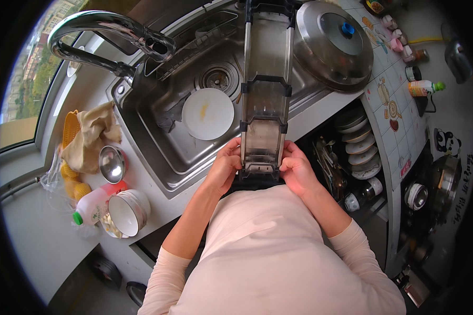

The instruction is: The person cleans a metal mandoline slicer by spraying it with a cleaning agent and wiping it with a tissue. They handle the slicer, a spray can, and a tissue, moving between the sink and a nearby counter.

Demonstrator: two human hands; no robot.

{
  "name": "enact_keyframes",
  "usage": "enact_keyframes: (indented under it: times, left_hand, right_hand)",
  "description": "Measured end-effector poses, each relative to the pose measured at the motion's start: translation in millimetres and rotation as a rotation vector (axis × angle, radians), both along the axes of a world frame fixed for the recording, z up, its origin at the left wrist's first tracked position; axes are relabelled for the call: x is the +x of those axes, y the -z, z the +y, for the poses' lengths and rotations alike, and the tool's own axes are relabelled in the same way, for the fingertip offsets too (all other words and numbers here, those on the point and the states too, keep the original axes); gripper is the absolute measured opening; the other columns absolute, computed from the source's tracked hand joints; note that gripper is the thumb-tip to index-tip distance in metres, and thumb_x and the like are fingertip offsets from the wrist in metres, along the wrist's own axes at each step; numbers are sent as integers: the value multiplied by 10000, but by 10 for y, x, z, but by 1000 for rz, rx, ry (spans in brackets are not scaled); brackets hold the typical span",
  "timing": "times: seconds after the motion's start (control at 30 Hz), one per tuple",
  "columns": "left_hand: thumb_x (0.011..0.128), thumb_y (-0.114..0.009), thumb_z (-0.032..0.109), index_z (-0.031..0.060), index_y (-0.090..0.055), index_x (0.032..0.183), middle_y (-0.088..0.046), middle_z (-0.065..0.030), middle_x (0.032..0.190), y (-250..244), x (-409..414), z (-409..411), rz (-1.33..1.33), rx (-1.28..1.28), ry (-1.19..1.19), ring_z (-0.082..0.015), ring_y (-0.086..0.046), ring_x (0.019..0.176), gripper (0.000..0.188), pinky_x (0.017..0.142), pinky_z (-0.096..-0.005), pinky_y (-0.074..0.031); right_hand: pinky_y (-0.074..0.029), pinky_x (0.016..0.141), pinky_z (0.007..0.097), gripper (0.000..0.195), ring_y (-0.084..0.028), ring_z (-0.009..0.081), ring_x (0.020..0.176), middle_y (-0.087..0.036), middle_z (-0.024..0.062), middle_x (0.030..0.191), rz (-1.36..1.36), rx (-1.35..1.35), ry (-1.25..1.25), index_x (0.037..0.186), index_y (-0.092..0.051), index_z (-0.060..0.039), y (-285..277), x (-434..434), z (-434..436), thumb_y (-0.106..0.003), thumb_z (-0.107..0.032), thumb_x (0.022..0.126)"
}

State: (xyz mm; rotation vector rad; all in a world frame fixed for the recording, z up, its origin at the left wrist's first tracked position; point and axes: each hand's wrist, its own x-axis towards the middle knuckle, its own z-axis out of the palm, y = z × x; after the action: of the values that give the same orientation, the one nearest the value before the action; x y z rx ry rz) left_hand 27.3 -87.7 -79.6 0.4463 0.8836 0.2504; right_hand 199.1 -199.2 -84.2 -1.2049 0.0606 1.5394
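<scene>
A long, narrow rack (265, 94) with metal side rails, black plastic joints and see-through panels stretches away from my body over the sink's right part. My left hand (224, 167) grips its near end on the left side, thumb and fingers closed at the edge. On the opposite side my right hand (298, 167) pinches the same end. Left of the rack, a white plate (208, 114) with a yellow smear lies in the stainless steel sink (142, 138). Behind that plate is the drain strainer (217, 80).
A chrome faucet (102, 23) arches over the sink's left. Bowls (128, 214), a bottle with a green cap (98, 202) and a cloth (92, 136) crowd the left counter. At right are a large lidded pot (335, 47) and stacked plates (356, 147) in an opening below the counter.
</scene>
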Motion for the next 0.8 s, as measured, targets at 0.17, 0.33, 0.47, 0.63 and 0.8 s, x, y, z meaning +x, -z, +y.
enact_keyframes:
  times: [0.17, 0.33, 0.47, 0.63, 0.8]
  left_hand:
    - [623, -373, -135, 59, -513, 1247, -652, -51, 1093, -38, -11, 21, -37, 82, 22, -117, -602, 919, 669, 731, -231, -445]
    - [631, -367, -139, 52, -498, 1267, -647, -58, 1134, -81, 9, 20, -59, 108, 50, -118, -612, 932, 677, 724, -234, -450]
    - [618, -361, -141, 42, -487, 1286, -640, -69, 1158, -147, 6, 4, -65, 148, 55, -126, -615, 983, 704, 749, -228, -454]
    - [609, -357, -145, 34, -475, 1316, -635, -70, 1171, -110, -28, -11, -92, 130, 59, -129, -607, 1019, 739, 781, -227, -458]
    - [648, -379, -137, 38, -471, 1332, -633, -66, 1167, -92, -8, -18, -71, 112, 63, -122, -603, 1004, 712, 779, -227, -460]
  right_hand:
    - [-433, 867, 337, 547, -521, 182, 1006, -564, 56, 1152, 52, 55, 21, 1254, -489, -69, -210, 201, 172, -505, -83, 708]
    - [-434, 878, 323, 419, -532, 173, 1027, -597, 52, 1153, -61, 174, 45, 1251, -522, -89, -346, 338, 603, -523, -303, 891]
    - [-480, 823, 306, 387, -567, 161, 973, -601, 57, 1126, -118, 166, 122, 1254, -523, -49, -240, 309, 662, -527, -155, 882]
    - [-478, 884, 336, 415, -565, 173, 1017, -597, 68, 1120, -181, 187, 88, 1261, -509, -20, -343, 251, 622, -502, -100, 854]
    - [-470, 917, 347, 443, -565, 188, 1036, -593, 78, 1124, -166, 177, 129, 1274, -495, -6, -268, 289, 600, -498, -78, 836]
